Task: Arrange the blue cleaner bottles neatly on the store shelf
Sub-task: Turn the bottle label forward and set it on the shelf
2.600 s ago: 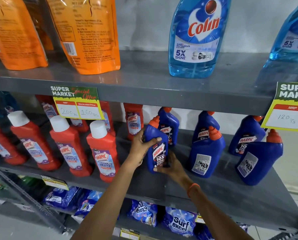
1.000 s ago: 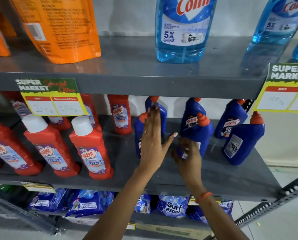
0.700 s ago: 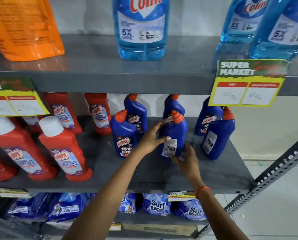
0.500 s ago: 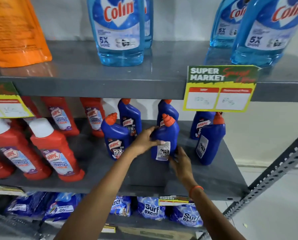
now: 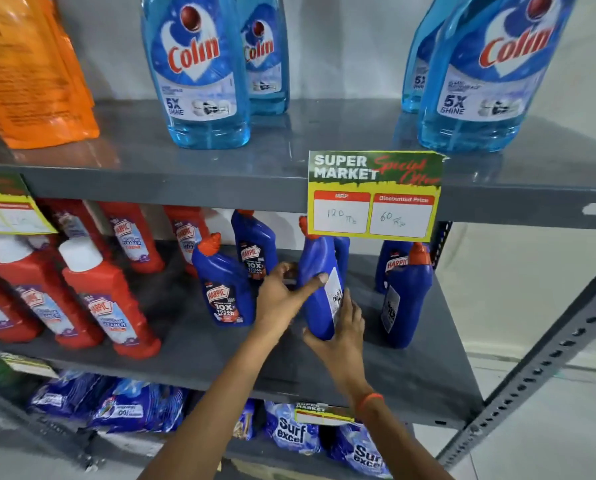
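Several dark blue Harpic cleaner bottles with orange caps stand on the grey middle shelf point(image 5: 410, 375). Both hands grip the middle front bottle point(image 5: 315, 271), its white back label turned toward the right. My left hand point(image 5: 282, 299) wraps its left side with the thumb across the front. My right hand point(image 5: 341, 336) cups its base and right side. A front-left bottle point(image 5: 225, 289) shows its label forward. A front-right bottle point(image 5: 405, 299) shows its back label. Behind stand a back-left bottle point(image 5: 256, 251) and a back-right bottle point(image 5: 391, 265); another hides behind the held one.
Red Harpic bottles point(image 5: 106, 299) fill the shelf's left part. Light blue Colin bottles point(image 5: 199, 71) and orange pouches point(image 5: 29, 71) sit on the upper shelf. A yellow price tag point(image 5: 372, 199) hangs over the held bottle's cap. Surf Excel packs point(image 5: 293, 433) lie below. A slotted upright point(image 5: 549, 362) stands right.
Both hands left the front-left bottle and took hold of the middle front one. It has since turned, so its back label now faces more to the right. The view shifted right.
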The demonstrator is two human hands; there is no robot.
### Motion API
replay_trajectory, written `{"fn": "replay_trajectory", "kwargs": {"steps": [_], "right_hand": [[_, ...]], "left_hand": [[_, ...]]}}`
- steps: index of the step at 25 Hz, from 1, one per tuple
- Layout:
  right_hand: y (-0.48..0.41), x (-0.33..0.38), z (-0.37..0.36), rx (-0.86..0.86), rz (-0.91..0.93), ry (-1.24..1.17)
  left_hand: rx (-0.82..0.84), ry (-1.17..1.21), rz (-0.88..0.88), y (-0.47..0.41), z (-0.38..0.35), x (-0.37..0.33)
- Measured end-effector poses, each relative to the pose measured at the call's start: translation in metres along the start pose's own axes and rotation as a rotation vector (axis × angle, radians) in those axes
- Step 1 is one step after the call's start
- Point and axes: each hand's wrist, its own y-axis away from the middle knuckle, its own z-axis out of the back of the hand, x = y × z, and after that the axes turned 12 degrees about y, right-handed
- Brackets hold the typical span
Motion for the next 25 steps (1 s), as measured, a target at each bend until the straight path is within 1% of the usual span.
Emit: {"fn": "replay_trajectory", "kwargs": {"steps": [1,3,4,6,8,9,10,12,14,16,18,20,25], "right_hand": [[-0.003,-0.001,0.005,0.038,0.017,-0.053],[-0.006,-0.001,0.016,0.132,0.029,-0.238],[-0.008,-0.002,0.020,0.181,0.033,-0.313],[-0.012,-0.006,0.026,0.262,0.017,-0.389],[-0.019,-0.012,0.032,0.360,-0.010,-0.459],[-0.023,-0.015,0.034,0.412,-0.018,-0.476],[-0.028,-0.017,0.035,0.452,-0.021,-0.493],[-0.039,-0.020,0.037,0.480,-0.026,-0.545],[-0.047,-0.024,0.033,0.472,-0.048,-0.571],[-0.052,-0.026,0.028,0.457,-0.066,-0.538],[-0.056,-0.027,0.021,0.444,-0.073,-0.465],[-0.058,-0.030,0.014,0.436,-0.098,-0.407],[-0.056,-0.035,0.008,0.446,-0.164,-0.315]], "left_hand": [[0.116,0.140,0.038,-0.004,0.006,0.000],[0.321,0.419,0.199,-0.016,0.017,0.001],[0.400,0.490,0.275,-0.022,0.021,0.003],[0.532,0.518,0.370,-0.033,0.025,0.004],[0.637,0.524,0.406,-0.042,0.025,0.006],[0.665,0.521,0.403,-0.046,0.023,0.006],[0.669,0.516,0.387,-0.048,0.023,0.007],[0.621,0.490,0.327,-0.049,0.018,0.007],[0.538,0.447,0.232,-0.046,0.013,0.012],[0.445,0.449,0.177,-0.039,0.011,0.025],[0.362,0.466,0.174,-0.034,0.011,0.037],[0.321,0.445,0.177,-0.030,0.011,0.046],[0.324,0.401,0.182,-0.026,0.016,0.054]]}}
